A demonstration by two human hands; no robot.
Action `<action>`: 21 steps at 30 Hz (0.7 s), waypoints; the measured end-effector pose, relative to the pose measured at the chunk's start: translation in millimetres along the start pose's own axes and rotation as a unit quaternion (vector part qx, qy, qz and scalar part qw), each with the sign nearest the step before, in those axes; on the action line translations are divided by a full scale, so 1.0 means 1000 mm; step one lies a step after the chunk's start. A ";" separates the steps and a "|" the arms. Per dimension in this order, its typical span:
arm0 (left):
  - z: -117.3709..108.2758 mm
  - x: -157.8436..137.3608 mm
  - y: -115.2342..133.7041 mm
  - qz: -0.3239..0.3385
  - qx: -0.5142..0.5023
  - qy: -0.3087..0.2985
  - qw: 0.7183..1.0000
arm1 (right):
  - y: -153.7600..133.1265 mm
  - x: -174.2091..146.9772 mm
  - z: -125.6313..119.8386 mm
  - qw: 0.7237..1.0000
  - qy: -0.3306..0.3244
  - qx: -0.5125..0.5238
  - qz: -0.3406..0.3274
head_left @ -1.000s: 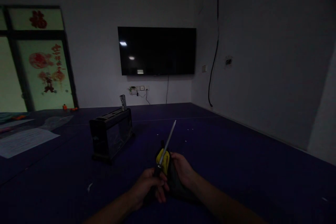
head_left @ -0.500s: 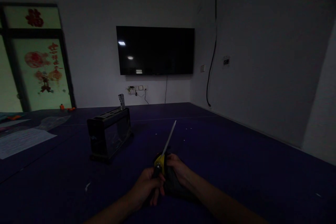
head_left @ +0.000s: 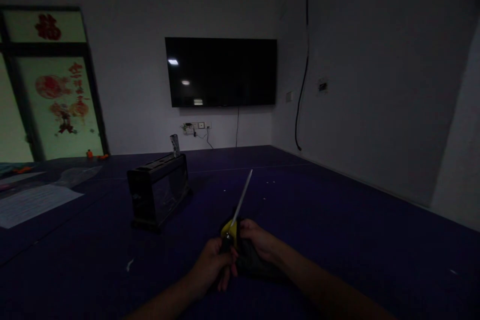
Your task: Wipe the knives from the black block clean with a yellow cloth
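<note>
My left hand (head_left: 212, 262) is closed around the dark handle of a long, slim silver tool (head_left: 243, 195). Its thin shaft points up and away, slightly to the right; whether it is a blade or a rod is too dim to tell. Beside it, my right hand (head_left: 258, 239) grips a dark, soft-looking pouch (head_left: 257, 262) with a yellow part (head_left: 232, 230) at its edge. The tool's shaft passes in front of or against this yellow part; I cannot tell which. Ahead to the left stands a black slotted case with clear sides (head_left: 168, 192), with a patterned cylindrical handle (head_left: 174, 145) sticking up from its top.
A dark purple-blue surface (head_left: 318, 220) spreads around my hands, with small white scraps on it. Printed paper (head_left: 37, 202) and clear plastic (head_left: 78, 175) lie at left. A television (head_left: 225, 72) hangs on the far wall, and a black cable (head_left: 303, 85) runs down the right wall.
The view has shifted slightly, so the case sits a little further right. Both hands keep their grips, and the tool holds nearly the same angle.
</note>
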State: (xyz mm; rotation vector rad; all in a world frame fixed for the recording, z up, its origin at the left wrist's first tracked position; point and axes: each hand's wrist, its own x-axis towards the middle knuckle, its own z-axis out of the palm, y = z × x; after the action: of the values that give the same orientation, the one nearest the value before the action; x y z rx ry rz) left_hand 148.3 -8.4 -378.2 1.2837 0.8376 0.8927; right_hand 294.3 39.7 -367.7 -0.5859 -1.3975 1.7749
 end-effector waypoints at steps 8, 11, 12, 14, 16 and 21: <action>0.003 -0.002 0.004 -0.007 0.012 -0.007 1.000 | -0.004 -0.003 0.003 1.000 0.001 -0.004 -0.017; 0.002 -0.001 0.003 -0.005 0.015 -0.008 1.000 | -0.003 -0.002 0.004 1.000 0.007 -0.008 -0.019; 0.001 0.000 0.002 -0.003 0.015 -0.009 1.000 | -0.003 -0.002 0.004 1.000 0.010 -0.008 -0.019; 0.001 0.000 0.001 0.002 0.013 -0.012 1.000 | -0.002 -0.002 0.003 1.000 0.016 -0.009 -0.019; 0.000 0.000 0.000 0.007 0.009 -0.016 1.000 | 0.000 0.000 0.000 1.000 0.021 -0.009 -0.014; 0.000 -0.001 0.001 0.005 0.013 -0.025 1.000 | 0.005 0.003 -0.008 1.000 0.027 -0.003 -0.003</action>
State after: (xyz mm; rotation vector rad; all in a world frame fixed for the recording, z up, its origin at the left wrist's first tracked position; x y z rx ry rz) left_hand 148.4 -9.1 -377.2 1.3295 0.8070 0.8573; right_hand 297.0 45.8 -374.8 -0.6282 -1.3658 1.7378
